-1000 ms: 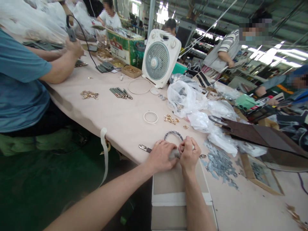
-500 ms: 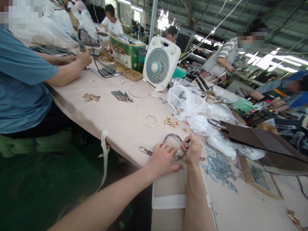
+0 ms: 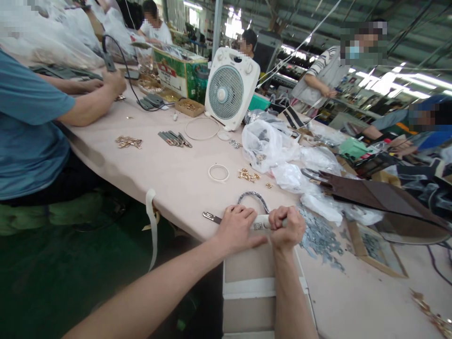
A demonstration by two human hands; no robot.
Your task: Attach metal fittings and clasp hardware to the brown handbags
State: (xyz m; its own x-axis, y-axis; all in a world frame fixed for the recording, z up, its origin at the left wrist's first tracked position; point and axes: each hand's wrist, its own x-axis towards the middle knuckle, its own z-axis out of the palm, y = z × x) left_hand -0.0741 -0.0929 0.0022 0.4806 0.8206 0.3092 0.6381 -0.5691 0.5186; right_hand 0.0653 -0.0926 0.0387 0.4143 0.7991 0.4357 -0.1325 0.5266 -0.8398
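Note:
My left hand [image 3: 238, 228] lies palm down over a bag handle, its fingers side by side and the thumb stretched out. One dark flat end [image 3: 212, 217] of the handle, with a metal fitting, sticks out left of it. The handle's grey-black loop [image 3: 253, 194] curves up behind both hands. My right hand [image 3: 286, 228] is closed in a fist around a white printed tube [image 3: 262, 222], which lies level and points at my left fingertips. A greenish-grey part shows at the fist; the tube's tip is hidden. A taped box-like block [image 3: 249, 273] stands below my hands.
Gold fittings [image 3: 248, 175] and a white ring [image 3: 218, 173] lie beyond my hands. Grey metal pieces [image 3: 323, 238] and an open box [image 3: 377, 249] are at right, near a brown bag [image 3: 384, 197]. A fan [image 3: 231, 89] stands behind. A co-worker [image 3: 31, 122] sits at left.
My right hand has moved slightly right and down, and its fist has turned, so the white tube now shows between the hands. My left hand stays on the handle. The view has shifted slightly.

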